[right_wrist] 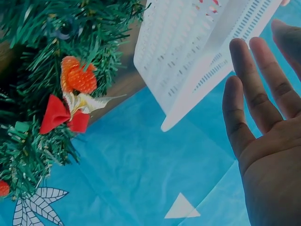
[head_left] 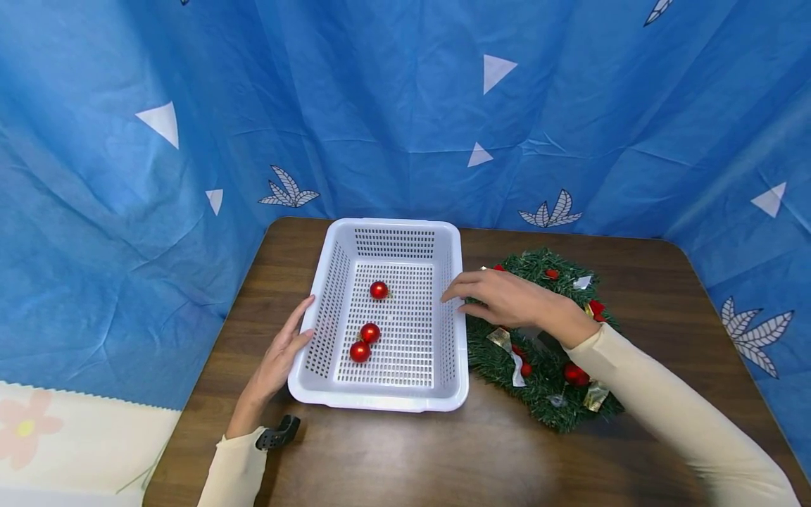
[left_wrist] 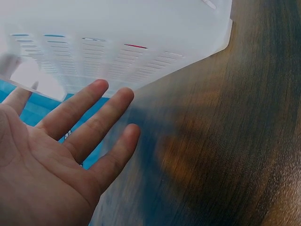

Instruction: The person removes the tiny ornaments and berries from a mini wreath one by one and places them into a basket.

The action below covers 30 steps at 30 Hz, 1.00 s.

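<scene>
A white plastic basket with slotted walls stands on the table. Inside lie three shiny red baubles: one bauble near the middle, and another bauble close against a third bauble toward the front. At the basket's left rim is my left hand, its fingers extended beside the outer wall; whether they touch it is unclear. My right hand hovers at the right rim with loosely bent fingers and nothing in them. Beneath that arm lies a green wreath with red and gold decorations, partly hidden by the hand and sleeve.
The brown wooden table extends in front of the basket and to both sides. A blue curtain hangs right behind its back edge. A cream cloth with a flower print shows at the lower left.
</scene>
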### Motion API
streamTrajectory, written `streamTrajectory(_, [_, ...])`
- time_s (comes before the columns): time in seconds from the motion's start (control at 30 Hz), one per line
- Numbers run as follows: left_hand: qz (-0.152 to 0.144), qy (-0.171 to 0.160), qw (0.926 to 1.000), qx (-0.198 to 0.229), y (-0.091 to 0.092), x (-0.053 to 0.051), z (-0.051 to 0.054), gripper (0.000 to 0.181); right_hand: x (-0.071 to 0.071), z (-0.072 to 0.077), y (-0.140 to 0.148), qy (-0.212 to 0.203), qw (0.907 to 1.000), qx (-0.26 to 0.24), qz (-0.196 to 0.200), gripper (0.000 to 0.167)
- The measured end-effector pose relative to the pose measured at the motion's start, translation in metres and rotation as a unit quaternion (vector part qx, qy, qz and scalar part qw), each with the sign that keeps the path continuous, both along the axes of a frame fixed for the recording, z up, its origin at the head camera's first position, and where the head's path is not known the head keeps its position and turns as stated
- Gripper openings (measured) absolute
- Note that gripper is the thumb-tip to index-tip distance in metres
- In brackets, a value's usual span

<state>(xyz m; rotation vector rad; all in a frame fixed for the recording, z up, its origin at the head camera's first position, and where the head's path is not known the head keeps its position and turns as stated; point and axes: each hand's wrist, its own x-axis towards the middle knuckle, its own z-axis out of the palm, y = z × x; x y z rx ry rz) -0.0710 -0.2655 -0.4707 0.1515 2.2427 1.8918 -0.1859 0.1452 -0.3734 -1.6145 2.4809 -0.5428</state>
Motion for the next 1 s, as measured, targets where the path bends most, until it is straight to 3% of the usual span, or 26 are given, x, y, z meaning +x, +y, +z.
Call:
streamTrajectory(0.37, [-0.006,-0.001,1.0,0.006,0.001,0.0,-0.001,0.058,0.001,0.002,0.021,0.003,0.9998,-0.015,-0.008,0.031])
streamTrajectory(0.83, [-0.005,-0.001,1.0,-0.001,0.001,0.001,0.0,0.058,0.009,0.003,0.059,0.013,0.9974,-0.027,-0.066,0.033])
streamTrajectory(1.0, [-0.003,-0.001,1.0,-0.004,0.001,0.001,0.001,0.058,0.008,0.003,0.066,0.023,0.9967,-0.041,-0.066,0.034])
